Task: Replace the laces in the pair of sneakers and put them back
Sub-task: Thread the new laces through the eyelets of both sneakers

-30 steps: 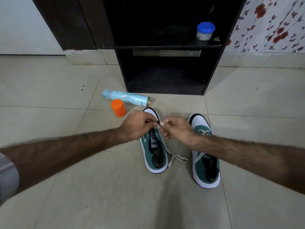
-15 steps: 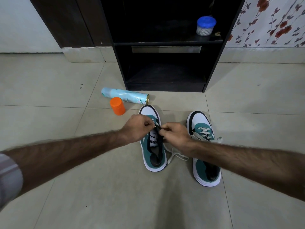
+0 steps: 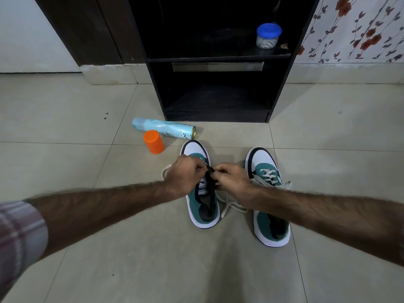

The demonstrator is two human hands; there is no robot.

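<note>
Sneakers (image 3: pixel 267 193) side by side on floor (image 3: pixel 65 119); spray can (image 3: pixel 164 128) and cap (image 3: pixel 154 142) behind-left; shelf unit (image 3: pixel 218 62) behind, jar (image 3: pixel 268 36) on shelf.

This looks like a room in a home, likely by an entryway. The floor (image 3: pixel 65 119) is laid with large pale glazed tiles with thin grout lines. A low black open shelf unit (image 3: pixel 218 92) stands on it against the wall, with a small blue-lidded plastic jar (image 3: pixel 268 36) on its upper shelf. To the right, floral wallpaper (image 3: pixel 358 29) with red blooms covers the wall above a tiled skirting. A dark wooden door frame (image 3: pixel 87 33) rises on the left beside a plain white wall (image 3: pixel 28 38).
</note>
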